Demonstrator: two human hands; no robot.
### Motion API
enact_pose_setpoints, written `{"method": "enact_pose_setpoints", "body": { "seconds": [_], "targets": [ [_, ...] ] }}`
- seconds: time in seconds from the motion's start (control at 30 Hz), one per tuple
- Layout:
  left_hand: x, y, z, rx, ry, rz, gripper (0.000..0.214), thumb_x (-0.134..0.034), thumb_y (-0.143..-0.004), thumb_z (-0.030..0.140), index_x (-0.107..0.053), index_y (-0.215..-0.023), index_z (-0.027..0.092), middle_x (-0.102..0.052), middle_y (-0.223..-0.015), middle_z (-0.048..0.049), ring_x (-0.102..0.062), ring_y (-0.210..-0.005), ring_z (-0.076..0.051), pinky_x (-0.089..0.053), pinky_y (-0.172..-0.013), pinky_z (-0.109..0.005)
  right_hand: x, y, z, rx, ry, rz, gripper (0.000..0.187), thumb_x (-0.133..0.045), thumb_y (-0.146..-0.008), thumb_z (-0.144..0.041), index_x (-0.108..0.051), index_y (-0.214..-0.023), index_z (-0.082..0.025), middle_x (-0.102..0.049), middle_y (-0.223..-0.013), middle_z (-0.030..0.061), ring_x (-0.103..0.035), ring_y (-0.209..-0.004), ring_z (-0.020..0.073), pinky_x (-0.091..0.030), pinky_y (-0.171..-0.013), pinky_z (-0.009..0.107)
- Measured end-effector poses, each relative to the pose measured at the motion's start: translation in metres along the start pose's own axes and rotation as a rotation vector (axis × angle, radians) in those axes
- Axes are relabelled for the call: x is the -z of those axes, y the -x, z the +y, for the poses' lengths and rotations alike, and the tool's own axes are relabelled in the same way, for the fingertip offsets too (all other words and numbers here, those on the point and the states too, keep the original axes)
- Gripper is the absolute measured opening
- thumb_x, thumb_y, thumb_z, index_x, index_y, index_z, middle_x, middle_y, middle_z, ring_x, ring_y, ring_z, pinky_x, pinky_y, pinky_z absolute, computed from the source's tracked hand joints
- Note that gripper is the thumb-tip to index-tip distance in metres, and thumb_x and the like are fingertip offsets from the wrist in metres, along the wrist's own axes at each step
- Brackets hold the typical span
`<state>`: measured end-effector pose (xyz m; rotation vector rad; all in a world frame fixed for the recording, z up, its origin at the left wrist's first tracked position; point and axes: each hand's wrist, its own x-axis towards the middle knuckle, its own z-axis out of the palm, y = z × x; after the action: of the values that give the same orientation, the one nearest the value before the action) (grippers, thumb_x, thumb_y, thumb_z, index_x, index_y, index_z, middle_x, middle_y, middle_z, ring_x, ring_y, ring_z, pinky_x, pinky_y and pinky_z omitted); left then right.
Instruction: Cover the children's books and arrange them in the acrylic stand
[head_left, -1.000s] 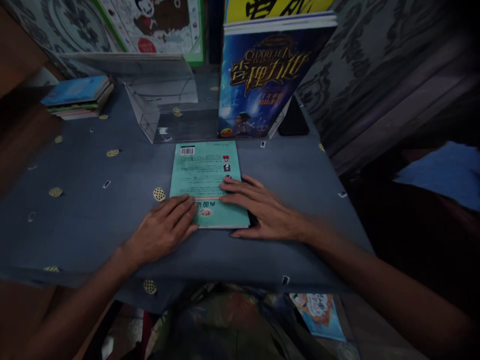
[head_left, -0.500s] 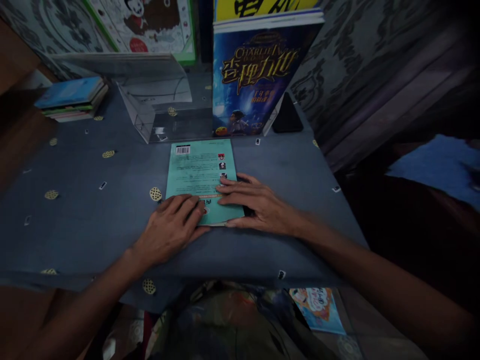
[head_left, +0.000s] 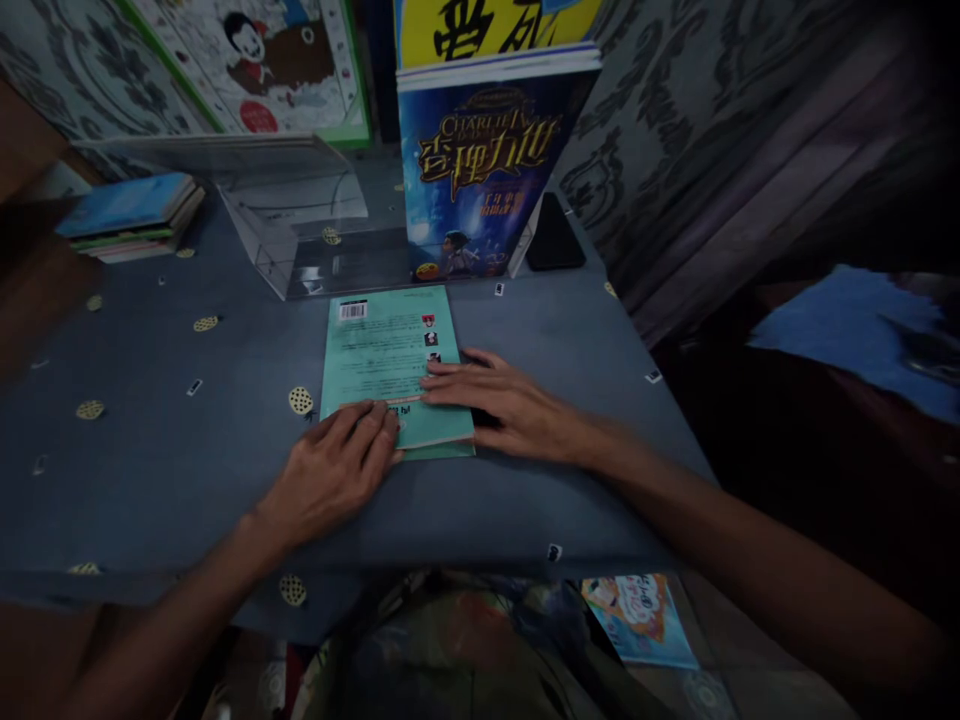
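Note:
A teal paperback book (head_left: 386, 365) lies back cover up on the cloth-covered table, its print upside down to me and its barcode at the far left corner. My left hand (head_left: 337, 465) is closed over its near left corner, fingers bent on the cover and thumb by the near edge. My right hand (head_left: 517, 405) reaches over the right edge with fingers stretched out on the cover. Its thumb is beside the near right corner, where the cover stands slightly apart from the layer below.
Behind the book is a clear acrylic stand (head_left: 300, 260), with upright blue books (head_left: 480, 170) at its right. A dark phone-like slab (head_left: 555, 235) lies beside them. Stacked books (head_left: 131, 215) sit at the back left. Another book (head_left: 637, 620) shows below the table edge.
The view has shifted a little. At the near right corner, the teal book's layers have parted slightly. Both hands stay at the book with only small finger movements.

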<state>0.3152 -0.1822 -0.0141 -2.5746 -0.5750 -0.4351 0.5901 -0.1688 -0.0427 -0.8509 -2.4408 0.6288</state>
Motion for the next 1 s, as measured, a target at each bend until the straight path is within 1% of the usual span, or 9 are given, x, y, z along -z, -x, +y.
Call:
{"method": "enact_pose_setpoints", "body": {
  "seconds": [0.17, 0.3, 0.4, 0.53, 0.67, 0.77, 0.83, 0.93, 1.0],
  "targets": [
    [0.000, 0.001, 0.000, 0.008, 0.018, -0.013, 0.023, -0.052, -0.102, 0.021, -0.070, -0.110, 0.008, -0.078, -0.107, -0.0118, -0.072, -0.098, -0.024, -0.060, -0.079, -0.033, -0.002, -0.003, 0.002, 0.018, 0.019, 0.064, 0.042, -0.071, -0.094, -0.022, -0.064, -0.134, -0.028, -0.069, -0.138, 0.0073, -0.055, -0.139, 0.0262, -0.018, -0.126, 0.060],
    [0.002, -0.002, 0.000, 0.053, 0.049, -0.028, 0.024, -0.056, -0.102, 0.028, -0.070, -0.106, 0.010, -0.077, -0.106, -0.0119, -0.072, -0.096, -0.024, -0.059, -0.076, -0.034, -0.003, -0.006, 0.005, 0.056, 0.018, 0.101, 0.039, -0.075, -0.092, -0.032, -0.068, -0.130, -0.027, -0.071, -0.134, 0.0072, -0.058, -0.136, 0.0262, -0.022, -0.125, 0.058],
    [0.004, -0.008, 0.003, 0.077, 0.081, -0.057, 0.029, -0.055, -0.102, 0.037, -0.070, -0.102, 0.012, -0.076, -0.105, -0.0116, -0.070, -0.094, -0.024, -0.058, -0.074, -0.033, -0.004, -0.005, 0.007, 0.047, 0.018, 0.091, 0.041, -0.077, -0.090, -0.039, -0.068, -0.128, -0.028, -0.070, -0.135, 0.0069, -0.058, -0.136, 0.0263, -0.024, -0.124, 0.058],
    [0.005, -0.016, 0.008, 0.090, 0.097, -0.098, 0.027, -0.054, -0.102, 0.037, -0.069, -0.100, 0.015, -0.074, -0.105, -0.0109, -0.068, -0.093, -0.023, -0.057, -0.076, -0.034, -0.004, -0.003, 0.009, 0.032, -0.004, 0.060, 0.045, -0.078, -0.088, -0.041, -0.068, -0.130, -0.027, -0.068, -0.139, 0.0089, -0.054, -0.139, 0.0272, -0.024, -0.123, 0.058],
    [0.003, -0.011, 0.005, 0.112, 0.190, -0.139, 0.035, -0.052, -0.102, 0.045, -0.066, -0.111, 0.015, -0.072, -0.110, -0.0124, -0.066, -0.100, -0.026, -0.058, -0.082, -0.038, -0.003, 0.000, 0.008, 0.027, -0.017, 0.036, 0.051, -0.080, -0.085, -0.045, -0.067, -0.131, -0.028, -0.066, -0.142, 0.0099, -0.053, -0.141, 0.0281, -0.023, -0.123, 0.059],
    [0.000, 0.003, -0.005, 0.242, 0.302, -0.178, 0.046, -0.048, -0.101, 0.054, -0.061, -0.125, 0.017, -0.066, -0.127, -0.0149, -0.062, -0.117, -0.031, -0.056, -0.094, -0.048, -0.004, 0.002, 0.007, 0.073, 0.009, 0.054, 0.056, -0.081, -0.085, -0.046, -0.065, -0.134, -0.025, -0.065, -0.143, 0.0117, -0.052, -0.141, 0.0283, -0.023, -0.123, 0.058],
    [-0.004, 0.014, -0.011, 0.385, 0.357, -0.197, 0.044, -0.046, -0.102, 0.051, -0.059, -0.131, 0.020, -0.060, -0.138, -0.0160, -0.058, -0.126, -0.034, -0.054, -0.100, -0.053, -0.005, 0.003, 0.006, 0.101, 0.036, 0.053, 0.059, -0.080, -0.086, -0.045, -0.062, -0.138, -0.024, -0.063, -0.145, 0.0122, -0.051, -0.142, 0.0281, -0.024, -0.123, 0.058],
    [-0.010, 0.025, -0.017, 0.559, 0.434, -0.189, 0.039, -0.044, -0.104, 0.043, -0.056, -0.135, 0.022, -0.054, -0.146, -0.0151, -0.058, -0.131, -0.031, -0.054, -0.103, -0.051, -0.005, 0.004, 0.005, 0.112, 0.085, 0.032, 0.063, -0.078, -0.087, -0.046, -0.058, -0.141, -0.022, -0.060, -0.147, 0.0137, -0.048, -0.145, 0.0290, -0.026, -0.123, 0.058],
    [-0.014, 0.027, -0.016, 0.580, 0.467, -0.176, 0.039, -0.043, -0.105, 0.041, -0.055, -0.137, 0.022, -0.051, -0.150, -0.0147, -0.056, -0.135, -0.030, -0.053, -0.107, -0.049, -0.005, 0.004, 0.003, 0.111, 0.112, 0.019, 0.065, -0.078, -0.086, -0.050, -0.058, -0.141, -0.020, -0.059, -0.148, 0.0153, -0.046, -0.146, 0.0301, -0.027, -0.122, 0.059]
  ]
}}
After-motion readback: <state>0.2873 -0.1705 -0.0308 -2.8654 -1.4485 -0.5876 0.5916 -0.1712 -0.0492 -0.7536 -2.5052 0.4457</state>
